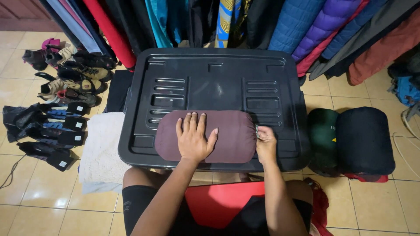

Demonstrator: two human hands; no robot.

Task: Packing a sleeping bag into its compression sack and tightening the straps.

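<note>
A maroon stuff sack (232, 131), packed into a fat roll, lies on its side on the lid of a big black plastic bin (210, 78). My left hand (194, 139) rests flat on top of the roll with fingers spread. My right hand (265, 142) is at the roll's right end, fingers pinched on the drawstring closure there.
Jackets and garments (306, 26) hang along the back. Two more packed rolls, dark green (323, 131) and navy (364, 140), lie on the tile floor to the right. Several shoes (74, 74) and black gaiters (52, 131) line the left. A white fleece cloth (103, 148) sits beside the bin; red fabric (223, 201) lies on my lap.
</note>
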